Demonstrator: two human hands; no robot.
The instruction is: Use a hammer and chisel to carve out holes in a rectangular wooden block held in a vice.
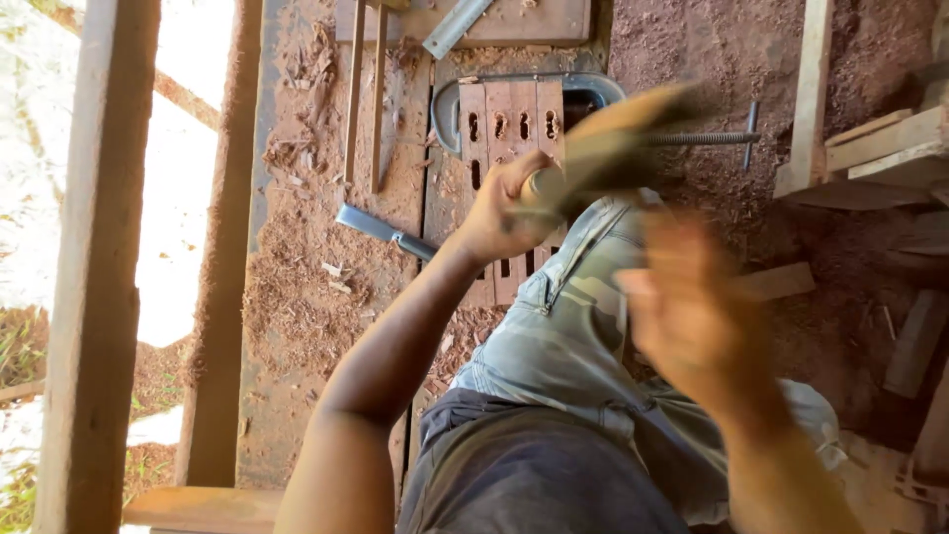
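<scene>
My left hand (502, 210) is closed around the handle of a chisel (541, 184), which stands on a row of wooden slats (509, 124) with several dark slots cut in them. A blurred wooden mallet (618, 133) is right above the chisel's end. My right hand (692, 311) is lower right of it, smeared by fast motion, and seems to grip the mallet; its handle is lost in the blur. My knee in grey-green trousers (573, 326) rests over the near ends of the slats.
A metal clamp (593, 87) with a threaded screw (697, 138) holds the slats on a sawdust-covered bench (306, 297). A loose chisel (381, 229), thin strips (366, 94) and a metal bar (455, 25) lie nearby. A wooden post (99, 267) stands left, timber offcuts (875, 148) right.
</scene>
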